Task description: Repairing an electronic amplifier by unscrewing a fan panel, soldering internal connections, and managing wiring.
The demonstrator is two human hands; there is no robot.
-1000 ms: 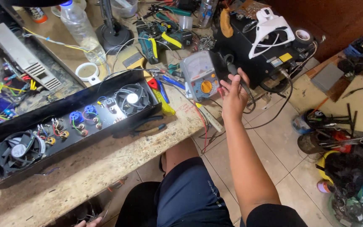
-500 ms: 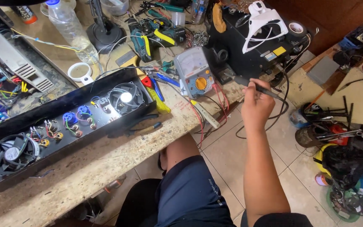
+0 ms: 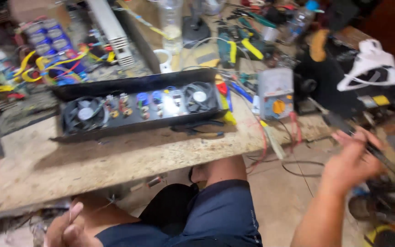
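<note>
Head view: my right hand [image 3: 350, 160] grips black soldering iron [image 3: 366, 142], right of workbench [image 3: 115, 155]; left hand [image 3: 65, 228] below bench edge pinches thin wire [image 3: 72, 208].

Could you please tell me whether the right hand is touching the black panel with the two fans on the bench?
Apart. The head view shows the right hand off the bench edge, holding a dark tool, with bare benchtop between it and the black panel.

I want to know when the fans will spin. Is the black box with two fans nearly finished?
Not finished yet, it seems. Already in place: two fans sit in the black panel on the workbench, with knobs between them. In hand: the right hand grips a thin black tool with a cord, off the bench edge; the left hand pinches a fine wire by the lap. Left: loose wires lie about, and the meter sits unused.
</note>
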